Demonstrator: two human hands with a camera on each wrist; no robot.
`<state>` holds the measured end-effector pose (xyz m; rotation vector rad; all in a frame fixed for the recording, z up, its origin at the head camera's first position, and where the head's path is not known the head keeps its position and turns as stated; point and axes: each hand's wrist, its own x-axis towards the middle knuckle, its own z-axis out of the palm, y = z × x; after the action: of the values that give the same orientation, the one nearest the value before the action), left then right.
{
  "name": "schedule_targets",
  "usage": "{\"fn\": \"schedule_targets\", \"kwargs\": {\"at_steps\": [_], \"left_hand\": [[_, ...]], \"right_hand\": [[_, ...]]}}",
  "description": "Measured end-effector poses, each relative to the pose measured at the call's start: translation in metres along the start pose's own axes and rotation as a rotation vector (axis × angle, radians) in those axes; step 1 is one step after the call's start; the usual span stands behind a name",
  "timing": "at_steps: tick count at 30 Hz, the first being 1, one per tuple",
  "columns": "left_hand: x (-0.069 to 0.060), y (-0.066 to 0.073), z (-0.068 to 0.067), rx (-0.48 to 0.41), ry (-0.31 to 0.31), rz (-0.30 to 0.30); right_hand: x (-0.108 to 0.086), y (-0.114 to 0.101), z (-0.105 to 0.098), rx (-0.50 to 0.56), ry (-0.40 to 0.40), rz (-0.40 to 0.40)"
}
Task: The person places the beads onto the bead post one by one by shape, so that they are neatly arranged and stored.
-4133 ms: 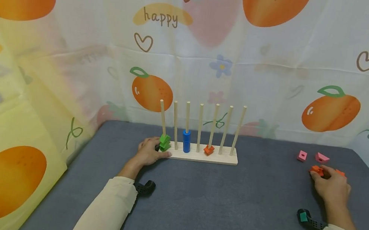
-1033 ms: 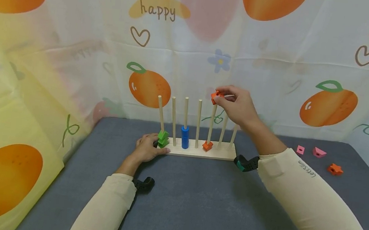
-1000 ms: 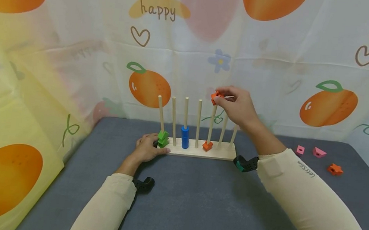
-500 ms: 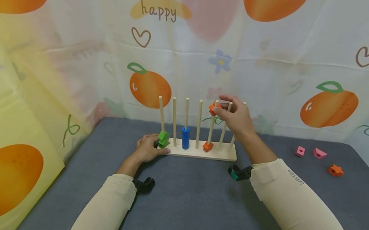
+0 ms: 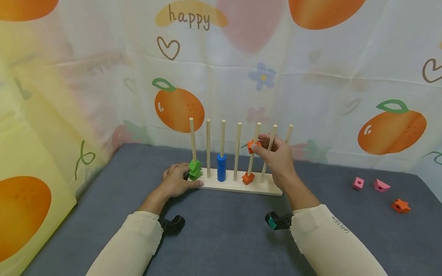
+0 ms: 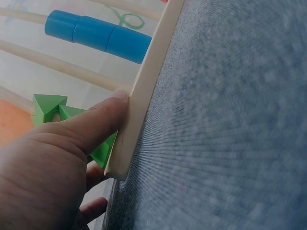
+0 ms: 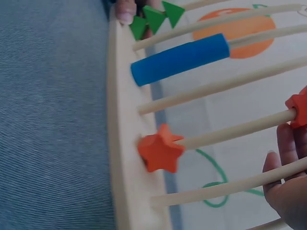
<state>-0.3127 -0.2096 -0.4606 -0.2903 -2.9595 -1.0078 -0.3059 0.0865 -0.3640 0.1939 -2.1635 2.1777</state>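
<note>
Grey desk (image 5: 213,254) beneath us, our left hand (image 5: 176,182) grips the wooden rack (image 5: 236,186) and our right hand (image 5: 279,161) pinches an orange star (image 5: 250,148), lower on its peg (image 5: 251,162) than a moment ago and so nearer the seated star (image 5: 247,179), though our closed fingers (image 7: 286,146) hide part of the piece they hold.
</note>
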Motion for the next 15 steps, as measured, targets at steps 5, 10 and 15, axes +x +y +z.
{"fn": "schedule_targets", "kwargs": {"at_steps": [5, 10, 15], "left_hand": [[0.0, 0.0, 0.0, -0.003, 0.001, -0.004], [0.0, 0.0, 0.001, -0.005, 0.0, -0.003], [0.0, -0.001, 0.001, -0.006, 0.001, -0.001]], "right_hand": [[-0.002, 0.014, 0.003, 0.03, 0.024, 0.029], [-0.004, 0.024, 0.005, 0.011, 0.044, 0.069], [-0.004, 0.037, 0.006, -0.042, 0.058, 0.089]]}}
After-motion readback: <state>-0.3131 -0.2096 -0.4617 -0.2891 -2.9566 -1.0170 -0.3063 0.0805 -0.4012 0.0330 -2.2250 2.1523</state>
